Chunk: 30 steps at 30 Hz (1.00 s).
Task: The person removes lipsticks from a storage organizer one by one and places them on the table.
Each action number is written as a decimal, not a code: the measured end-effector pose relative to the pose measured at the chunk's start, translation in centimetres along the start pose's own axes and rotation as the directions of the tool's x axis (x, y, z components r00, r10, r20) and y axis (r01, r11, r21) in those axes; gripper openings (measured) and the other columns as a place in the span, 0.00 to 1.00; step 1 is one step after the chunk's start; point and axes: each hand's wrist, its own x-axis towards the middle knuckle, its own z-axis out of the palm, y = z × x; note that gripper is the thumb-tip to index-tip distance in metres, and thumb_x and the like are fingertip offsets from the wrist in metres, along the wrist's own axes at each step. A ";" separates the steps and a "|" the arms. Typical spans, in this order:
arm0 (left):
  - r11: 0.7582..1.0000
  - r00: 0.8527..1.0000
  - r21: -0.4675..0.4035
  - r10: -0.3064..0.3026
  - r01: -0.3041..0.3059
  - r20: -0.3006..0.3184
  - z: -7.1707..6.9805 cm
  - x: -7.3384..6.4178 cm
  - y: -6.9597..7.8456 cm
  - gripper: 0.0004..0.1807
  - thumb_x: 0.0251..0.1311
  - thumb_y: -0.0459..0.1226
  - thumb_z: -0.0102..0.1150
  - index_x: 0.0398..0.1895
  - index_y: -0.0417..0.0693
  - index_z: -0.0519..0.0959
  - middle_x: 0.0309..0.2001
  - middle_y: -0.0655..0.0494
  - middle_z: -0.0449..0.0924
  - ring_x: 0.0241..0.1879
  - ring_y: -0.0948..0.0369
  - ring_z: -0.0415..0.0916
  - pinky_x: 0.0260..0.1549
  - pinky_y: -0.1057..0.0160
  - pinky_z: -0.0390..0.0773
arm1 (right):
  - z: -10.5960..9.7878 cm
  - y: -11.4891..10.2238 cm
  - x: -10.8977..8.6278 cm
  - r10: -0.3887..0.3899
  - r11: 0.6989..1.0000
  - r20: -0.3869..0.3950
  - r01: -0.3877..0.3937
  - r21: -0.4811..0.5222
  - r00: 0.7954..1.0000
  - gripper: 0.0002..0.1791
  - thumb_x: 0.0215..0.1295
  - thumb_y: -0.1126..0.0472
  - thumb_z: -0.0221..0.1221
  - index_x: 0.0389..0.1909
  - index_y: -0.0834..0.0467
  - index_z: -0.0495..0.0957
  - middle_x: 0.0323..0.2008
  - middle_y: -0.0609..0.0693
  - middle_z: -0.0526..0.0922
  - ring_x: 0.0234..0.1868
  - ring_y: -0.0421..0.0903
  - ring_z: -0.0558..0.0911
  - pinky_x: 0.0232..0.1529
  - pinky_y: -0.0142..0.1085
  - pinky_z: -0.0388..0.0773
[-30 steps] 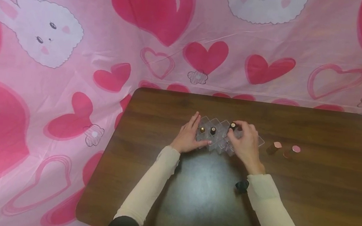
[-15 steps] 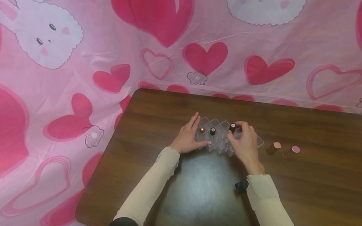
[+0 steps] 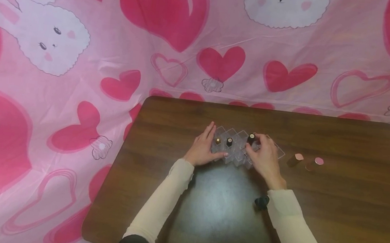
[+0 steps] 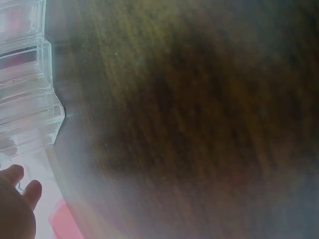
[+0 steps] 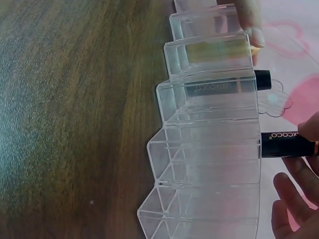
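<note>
A clear plastic lipstick organizer (image 3: 237,158) with zigzag compartments stands between the two hands. My right hand (image 3: 266,157) pinches a black lipstick tube (image 3: 251,140) between thumb and fingers, above the organizer's back row. In the right wrist view the end of this black tube (image 5: 281,145), with light lettering, is right at the compartment rims. My left hand (image 3: 202,147) rests against the organizer's left end, fingers straight and thumb spread along the front. Two tubes stand in compartments near it: one gold-topped (image 3: 218,140) and one black (image 3: 229,142).
To the right of the organizer, two tubes with pink tops stand on the wooden table (image 3: 350,219): one brown (image 3: 295,160), one clear-sided (image 3: 317,163). A pink cloth (image 3: 255,36) with hearts and bunnies hangs behind and at the left.
The right hand and its lipstick tube have shifted very slightly, toward the right and the near side. The left hand and the organizer stay in place.
</note>
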 end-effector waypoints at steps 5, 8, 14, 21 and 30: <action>1.000 1.000 -0.012 0.009 -0.009 -0.015 0.1 0.1 0.0 0.62 0.35 0.78 0.39 0.71 0.54 0.38 0.71 0.67 0.24 0.68 0.56 0.49 0.63 0.46 0.52 | -0.2 0.0 0.0 -0.010 1.000 0.010 0.010 -0.002 1.000 0.19 0.56 0.56 0.60 0.46 0.62 0.72 0.36 0.57 0.76 0.40 0.53 0.71 0.42 0.49 0.66; 1.000 1.000 -0.011 0.002 -0.002 -0.013 0.1 0.0 0.0 0.62 0.35 0.78 0.38 0.71 0.54 0.38 0.71 0.67 0.24 0.68 0.56 0.48 0.63 0.46 0.52 | -0.3 0.0 0.0 -0.023 1.000 0.009 0.023 -0.009 1.000 0.19 0.55 0.56 0.60 0.45 0.62 0.72 0.36 0.58 0.78 0.41 0.53 0.71 0.46 0.50 0.62; 1.000 1.000 -0.008 -0.001 0.001 -0.018 0.0 0.0 0.2 0.62 0.35 0.77 0.39 0.70 0.50 0.41 0.71 0.65 0.26 0.68 0.55 0.50 0.62 0.45 0.53 | -0.5 0.1 0.0 -0.035 0.999 0.003 0.035 -0.022 0.999 0.20 0.55 0.56 0.61 0.45 0.62 0.72 0.37 0.58 0.79 0.41 0.54 0.72 0.46 0.50 0.63; 1.000 1.000 -0.004 -0.002 0.002 -0.011 -0.1 -0.1 0.4 0.62 0.36 0.77 0.40 0.70 0.50 0.40 0.71 0.63 0.27 0.68 0.57 0.49 0.63 0.47 0.52 | -0.9 0.0 -0.1 -0.025 1.000 0.008 0.026 -0.016 1.000 0.20 0.56 0.55 0.60 0.46 0.61 0.72 0.37 0.57 0.78 0.40 0.53 0.72 0.42 0.49 0.64; 1.000 1.000 0.004 0.004 -0.004 -0.010 -0.1 0.0 0.2 0.62 0.36 0.77 0.39 0.70 0.49 0.40 0.71 0.63 0.27 0.68 0.56 0.49 0.63 0.47 0.53 | -1.5 0.0 -0.3 0.010 1.000 0.028 -0.009 -0.012 1.000 0.21 0.56 0.53 0.59 0.48 0.59 0.71 0.37 0.56 0.76 0.39 0.52 0.70 0.42 0.47 0.62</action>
